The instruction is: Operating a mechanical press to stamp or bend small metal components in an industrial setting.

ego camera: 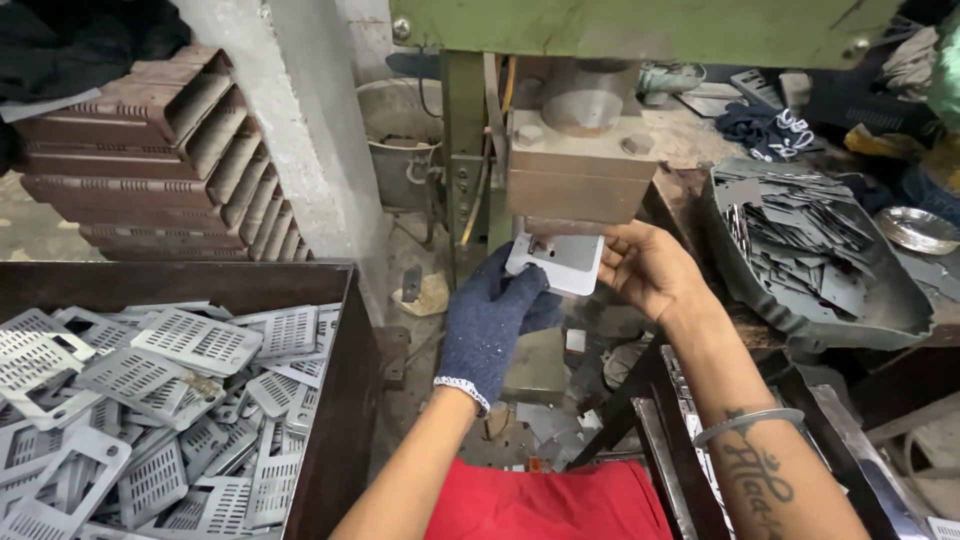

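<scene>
- A bin [345, 330] of perforated metal plates [150, 400] stood far left.
- The gloved left hand [492, 318] pinched the flat metal plate [560, 262] under the press die [580, 180].
- The bare right hand [648, 268] gripped its right edge.
- A tray of cut blanks [810, 240] lay right.

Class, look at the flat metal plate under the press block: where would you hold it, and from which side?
Hold the plate by its free lower edge, from the front and sides, as both hands do; its upper part sits beneath the press block.
</scene>
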